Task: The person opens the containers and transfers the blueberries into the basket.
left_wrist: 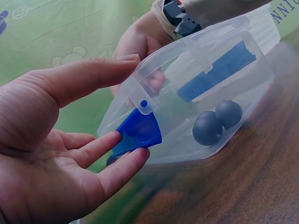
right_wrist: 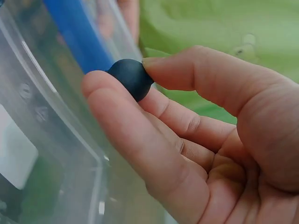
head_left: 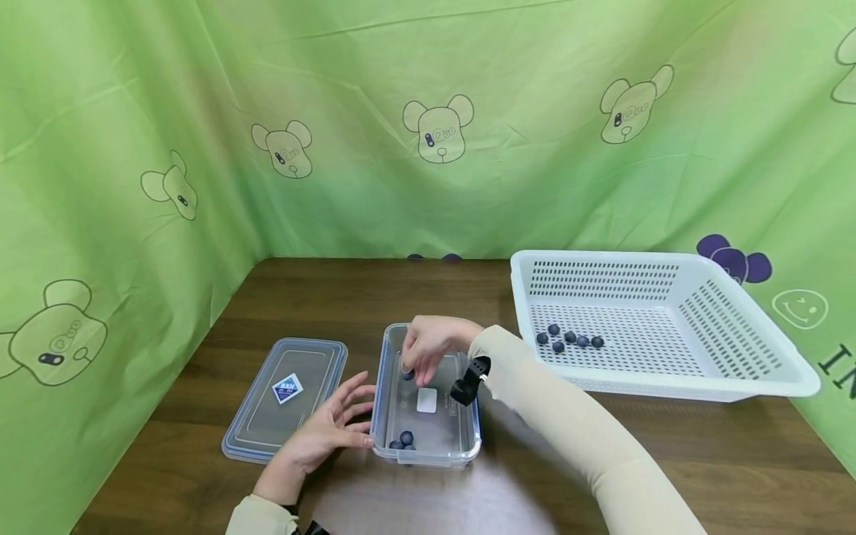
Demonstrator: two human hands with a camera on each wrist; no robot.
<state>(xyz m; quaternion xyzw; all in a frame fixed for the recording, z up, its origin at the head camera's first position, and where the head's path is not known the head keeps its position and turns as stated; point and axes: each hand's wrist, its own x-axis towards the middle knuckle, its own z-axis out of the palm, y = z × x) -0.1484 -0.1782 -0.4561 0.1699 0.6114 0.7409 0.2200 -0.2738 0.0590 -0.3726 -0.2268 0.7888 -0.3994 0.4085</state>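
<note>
My right hand (head_left: 433, 345) reaches over the far part of a clear plastic food box (head_left: 431, 431) and pinches a blueberry (right_wrist: 132, 78) between thumb and fingertips. Several blueberries (head_left: 406, 438) lie in the box's near left corner. Beside the box's left wall is my left hand (head_left: 328, 427), fingers extended. In the left wrist view its fingertips touch the blue side clip (left_wrist: 142, 129), and its thumb lies by the rim. A white square (head_left: 426, 400) shows on the box floor.
A white perforated basket (head_left: 662, 380) stands at the right, with several blueberries (head_left: 570, 337) in its left part. The clear lid (head_left: 281, 420) with a blue edge lies flat on the wooden table (head_left: 535, 461), left of the box. A green curtain (head_left: 374, 186) hangs behind.
</note>
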